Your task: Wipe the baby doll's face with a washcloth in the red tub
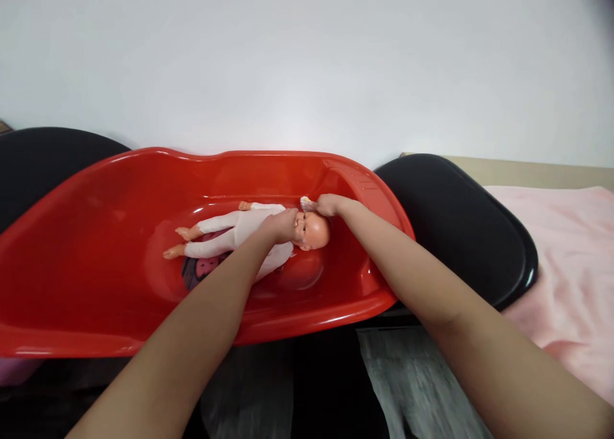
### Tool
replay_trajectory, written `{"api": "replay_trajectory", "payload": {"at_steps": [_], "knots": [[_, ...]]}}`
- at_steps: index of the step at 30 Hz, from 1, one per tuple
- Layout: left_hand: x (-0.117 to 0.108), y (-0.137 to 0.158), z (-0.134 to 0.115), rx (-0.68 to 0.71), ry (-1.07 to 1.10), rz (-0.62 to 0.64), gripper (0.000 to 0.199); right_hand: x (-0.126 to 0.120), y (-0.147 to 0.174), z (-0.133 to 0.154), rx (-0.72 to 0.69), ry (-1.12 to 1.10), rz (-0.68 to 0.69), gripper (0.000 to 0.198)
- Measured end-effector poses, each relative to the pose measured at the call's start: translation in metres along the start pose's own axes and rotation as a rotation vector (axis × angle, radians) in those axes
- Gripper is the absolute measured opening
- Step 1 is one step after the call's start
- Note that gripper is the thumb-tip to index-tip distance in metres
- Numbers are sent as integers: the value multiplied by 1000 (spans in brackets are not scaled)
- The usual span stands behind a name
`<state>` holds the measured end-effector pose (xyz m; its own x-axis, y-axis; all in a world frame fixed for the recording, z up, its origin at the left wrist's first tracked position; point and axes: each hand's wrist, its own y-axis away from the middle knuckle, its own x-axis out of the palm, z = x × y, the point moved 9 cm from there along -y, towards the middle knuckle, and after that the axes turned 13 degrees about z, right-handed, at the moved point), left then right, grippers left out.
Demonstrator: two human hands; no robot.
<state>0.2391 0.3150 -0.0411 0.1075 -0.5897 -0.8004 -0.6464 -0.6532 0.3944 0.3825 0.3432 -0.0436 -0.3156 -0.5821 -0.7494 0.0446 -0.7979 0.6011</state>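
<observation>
Lying in tub — doll under left hand, right hand at head.

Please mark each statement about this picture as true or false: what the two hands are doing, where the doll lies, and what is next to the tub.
1. The doll lies inside a red tub. True.
2. The doll's head points to the left side of the picture. False: its head is to the right and its feet are to the left.
3. The left hand rests on the doll near its neck and chest. True.
4. The right hand is resting on the pink towel. False: it is at the top of the doll's head, holding a small white piece.
5. The doll wears a blue outfit. False: the outfit is white.
</observation>
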Motion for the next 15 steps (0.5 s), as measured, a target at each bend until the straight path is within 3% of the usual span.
{"api": "replay_trajectory", "payload": {"at_steps": [5, 11, 15], "knots": [[5, -8, 15, -6, -13, -18, 67, -2, 11, 3, 51, 80, 32, 82], [5, -14, 21, -4, -27, -27, 57, -19, 27, 22, -89, 17, -124, 45], [2, -14, 26, -36, -3, -26, 53, -15, 31, 29, -128, -89, -79, 39]]}}
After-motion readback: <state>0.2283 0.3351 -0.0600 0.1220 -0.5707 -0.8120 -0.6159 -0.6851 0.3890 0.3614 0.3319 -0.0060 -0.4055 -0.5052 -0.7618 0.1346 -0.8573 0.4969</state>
